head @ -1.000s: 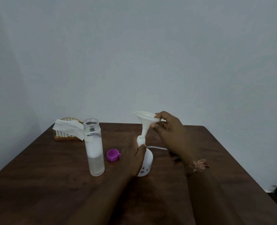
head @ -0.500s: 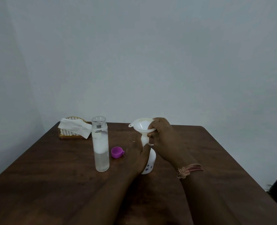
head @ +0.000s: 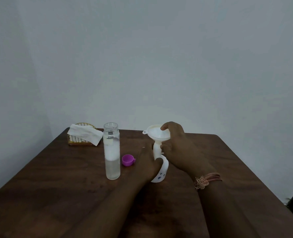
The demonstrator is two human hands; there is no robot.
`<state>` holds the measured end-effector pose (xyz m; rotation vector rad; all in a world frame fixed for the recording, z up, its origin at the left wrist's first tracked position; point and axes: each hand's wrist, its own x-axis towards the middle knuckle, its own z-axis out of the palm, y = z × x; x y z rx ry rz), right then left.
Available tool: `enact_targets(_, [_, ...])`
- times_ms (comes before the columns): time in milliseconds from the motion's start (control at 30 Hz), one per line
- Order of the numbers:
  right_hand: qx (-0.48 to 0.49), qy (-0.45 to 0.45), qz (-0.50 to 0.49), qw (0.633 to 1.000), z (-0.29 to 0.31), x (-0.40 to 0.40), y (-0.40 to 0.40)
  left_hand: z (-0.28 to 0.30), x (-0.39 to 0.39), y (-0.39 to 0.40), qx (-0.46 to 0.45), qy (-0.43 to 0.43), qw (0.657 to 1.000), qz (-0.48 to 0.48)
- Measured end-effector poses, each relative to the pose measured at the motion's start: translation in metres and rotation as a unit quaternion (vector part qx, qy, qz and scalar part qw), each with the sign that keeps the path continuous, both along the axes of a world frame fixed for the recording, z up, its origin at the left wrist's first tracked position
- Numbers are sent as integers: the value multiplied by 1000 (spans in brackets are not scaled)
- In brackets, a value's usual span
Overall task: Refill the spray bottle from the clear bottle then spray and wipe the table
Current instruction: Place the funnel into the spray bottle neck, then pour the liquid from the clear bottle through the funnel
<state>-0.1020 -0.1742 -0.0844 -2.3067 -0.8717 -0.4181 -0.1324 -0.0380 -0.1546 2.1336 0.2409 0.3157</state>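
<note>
Change: since a second ago our right hand [head: 178, 146] has brought the white funnel [head: 158, 134] down from a tilted hover, and its stem now stands upright in the neck of the spray bottle [head: 160, 170].
Meaning: we judge the funnel seated or nearly so; pouring has not yet begun, and spraying and wiping are still ahead.
Left hand [head: 148, 163]: we curl it round the spray bottle's body, at about 9 o'clock of the bottle, steadying it on the table [head: 236, 169].
Right hand: we pinch the funnel, a fingertip on the rim and the thumb near the stem, from about 3 o'clock.
Spray bottle: upright at the table's middle, between our two hands, partly hidden by the left one.
Clear bottle [head: 111, 152]: open-mouthed and upright, at 9 o'clock of the spray bottle and clear of both hands; it looks partly filled with liquid.
Purple cap [head: 127, 160]: lies mouth up on the table between the clear bottle and our left hand.
Wipe: a white tissue [head: 84, 135] is draped over a wire holder [head: 81, 140] at about 10 o'clock, near the far edge.
Wrist: a braided band [head: 207, 180] sits on our right wrist.
Next: we expect one hand must let go to fetch the clear bottle; the funnel could tip if released unseated.
</note>
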Motion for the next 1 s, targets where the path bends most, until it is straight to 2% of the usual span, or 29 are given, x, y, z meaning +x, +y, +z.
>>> enact_targets(133, [71,-40,-40,996,15,-14,9,8,-12,8,-22,-155,986,60])
enact_targets(267, [112,-53,-6,992,25,-35,27,30,-47,21,-33,-331,925,186])
enact_targets(367, [119,-47,32,991,26,-45,46,49,-63,38,1,-397,878,266])
enact_targets(400, [119,-40,45,991,25,-48,54,52,-64,47,5,-396,870,294])
enact_targets(467, [126,-26,70,989,22,-53,69,52,-55,66,11,-345,877,334])
enact_targets(567, [134,-3,72,988,11,-59,92,42,-44,92,-25,-223,935,275])
enact_targets(633, [121,12,60,991,-1,-63,103,35,-44,98,-39,-162,956,242])
enact_targets(767, [149,60,77,984,-16,-69,111,49,-54,101,8,-204,943,264])
enact_targets(900, [166,73,72,981,-13,-70,111,100,-64,104,-16,-222,936,272])
enact_targets(1000, [172,76,82,979,3,-71,110,143,-66,91,1,-245,936,253])
